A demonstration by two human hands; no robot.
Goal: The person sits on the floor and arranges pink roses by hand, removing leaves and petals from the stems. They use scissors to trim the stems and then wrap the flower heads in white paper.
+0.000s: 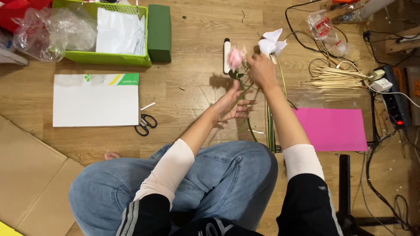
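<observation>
While right hand grips white flower, left hand, open, touches pink rose stem.

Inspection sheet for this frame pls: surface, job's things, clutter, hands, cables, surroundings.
Surface: wooden floor, person seated on it.
Job's things: pink rose on a green stem, white paper flower.
Clutter: scissors, white box, green basket, green foam block, pink sheet, bundle of wooden sticks, plastic bags.
Hands: left hand open against the rose stem; right hand closed around the white flower's stem.
Cables: black tangle and power strip at right.
Surroundings: flattened cardboard at left.
</observation>
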